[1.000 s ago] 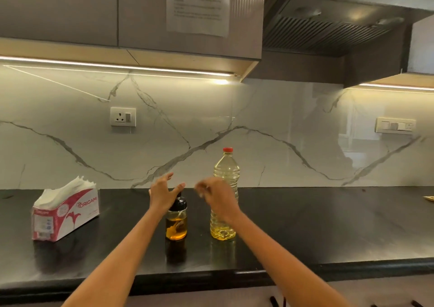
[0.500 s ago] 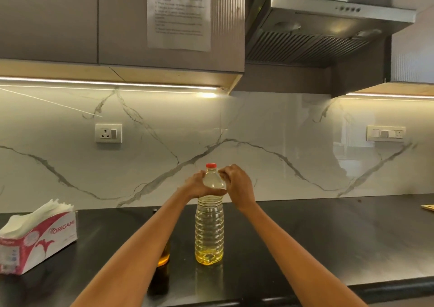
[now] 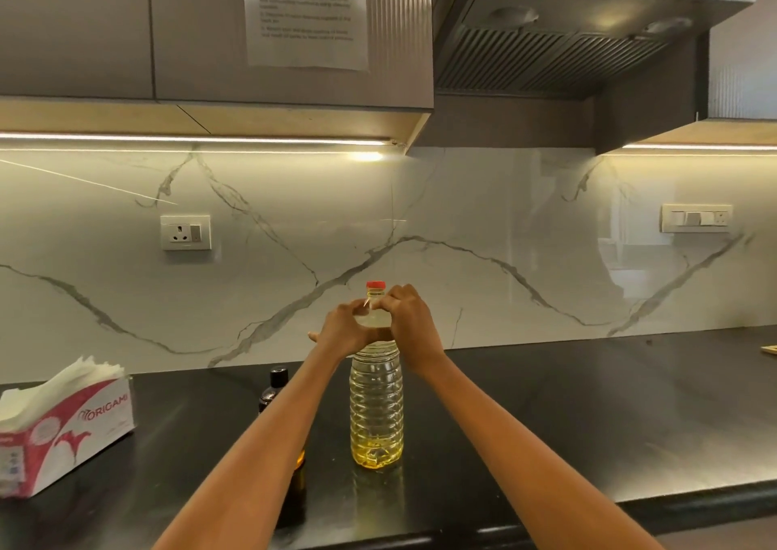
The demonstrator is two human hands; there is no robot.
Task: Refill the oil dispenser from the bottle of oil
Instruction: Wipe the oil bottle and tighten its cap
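Observation:
A clear plastic oil bottle [image 3: 376, 406] with a red cap [image 3: 375, 285] stands upright on the black counter [image 3: 546, 415], a little yellow oil at its bottom. My left hand [image 3: 342, 333] grips the bottle's shoulder from the left. My right hand [image 3: 410, 322] holds the neck just under the cap from the right. The small dark oil dispenser [image 3: 275, 385] with a black top stands left of the bottle, mostly hidden behind my left forearm.
A pink and white tissue box [image 3: 63, 423] sits at the counter's left. The marble backsplash carries a socket [image 3: 186, 232] and a switch plate [image 3: 696, 218]. A range hood [image 3: 567, 32] hangs overhead at the right. A pale object [image 3: 769, 350] lies at the far right edge.
Both hands moved from near the dispenser onto the oil bottle's neck and shoulder. The view came closer and shifted, so the dispenser slid behind my left forearm.

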